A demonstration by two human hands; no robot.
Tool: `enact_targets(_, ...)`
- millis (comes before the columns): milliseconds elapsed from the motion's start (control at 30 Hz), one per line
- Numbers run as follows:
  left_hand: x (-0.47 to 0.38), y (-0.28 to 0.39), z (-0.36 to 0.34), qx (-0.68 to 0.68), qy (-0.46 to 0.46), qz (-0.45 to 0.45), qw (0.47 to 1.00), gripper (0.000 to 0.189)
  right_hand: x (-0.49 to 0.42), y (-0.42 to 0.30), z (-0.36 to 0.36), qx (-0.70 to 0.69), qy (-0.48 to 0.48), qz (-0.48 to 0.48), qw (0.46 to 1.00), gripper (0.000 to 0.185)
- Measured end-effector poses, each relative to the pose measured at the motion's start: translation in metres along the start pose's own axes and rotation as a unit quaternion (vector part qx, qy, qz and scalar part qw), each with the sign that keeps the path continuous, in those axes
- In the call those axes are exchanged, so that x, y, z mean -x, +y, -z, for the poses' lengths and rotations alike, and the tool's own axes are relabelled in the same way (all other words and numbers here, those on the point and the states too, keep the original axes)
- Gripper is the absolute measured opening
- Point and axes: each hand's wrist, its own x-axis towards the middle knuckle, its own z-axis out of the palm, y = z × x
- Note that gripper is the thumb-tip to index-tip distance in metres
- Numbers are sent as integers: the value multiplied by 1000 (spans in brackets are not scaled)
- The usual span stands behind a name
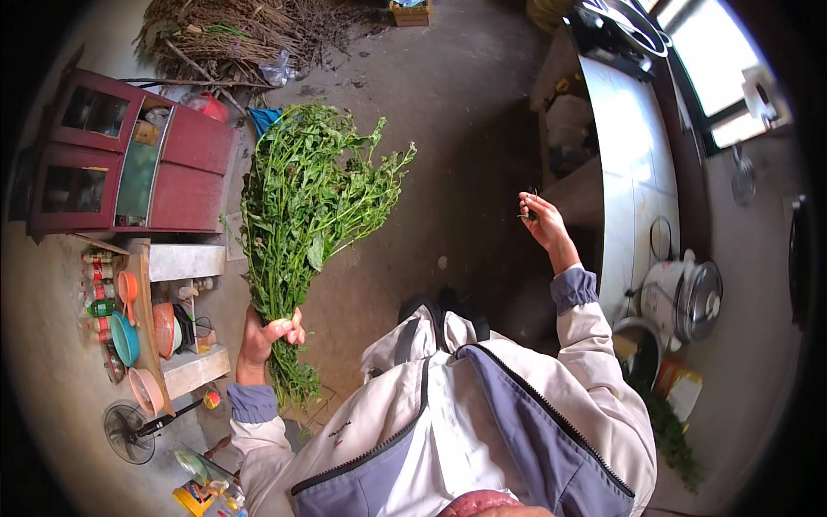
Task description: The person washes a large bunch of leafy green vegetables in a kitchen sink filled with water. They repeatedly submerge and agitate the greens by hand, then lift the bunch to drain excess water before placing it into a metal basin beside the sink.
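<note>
My left hand (266,339) is closed around the stems of a large bunch of leafy green plants (303,194), whose leafy tops fan out away from me over the floor. A shorter tuft of green hangs below the fist towards my sleeve. To the right, my right hand (546,223) is raised beside the tiled counter, its fingertips pinched on a small dark green plant bit (531,212). The two hands are well apart, with the concrete floor (452,194) between them.
A tiled counter (639,161) runs along the right, with a rice cooker (681,297) and a dark pan (639,349). At left stand a dark red cabinet (197,168), a shelf with basins (125,339) and a fan (129,432). Dry brushwood (219,39) lies at the far left.
</note>
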Motion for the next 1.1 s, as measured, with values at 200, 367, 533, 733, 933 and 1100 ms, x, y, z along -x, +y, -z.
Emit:
enact_targets(200, -7, -2, 7, 8, -28, -3, 1000, 44, 11, -10, 4, 37, 23, 34, 998, 18)
enact_targets(367, -15, -10, 27, 4, -73, -25, 997, 40, 36, -4, 6, 11, 18, 50, 999, 30)
enact_targets(533, -28, -13, 42, -21, -120, -30, 992, 36, 55, 0, 16, -22, 46, 83, 995, 17)
enact_targets(733, -33, -17, 54, -31, -150, -46, 987, 37, 60, 15, 30, -32, 67, 116, 990, 16)
enact_targets(933, -29, -23, 50, -24, -185, -60, 981, 44, 48, 16, 32, 5, 123, 145, 982, 26)
enact_targets(1100, -20, -13, 48, -7, -159, -52, 986, 40, 45, -32, -35, 104, 79, 99, 986, 34)
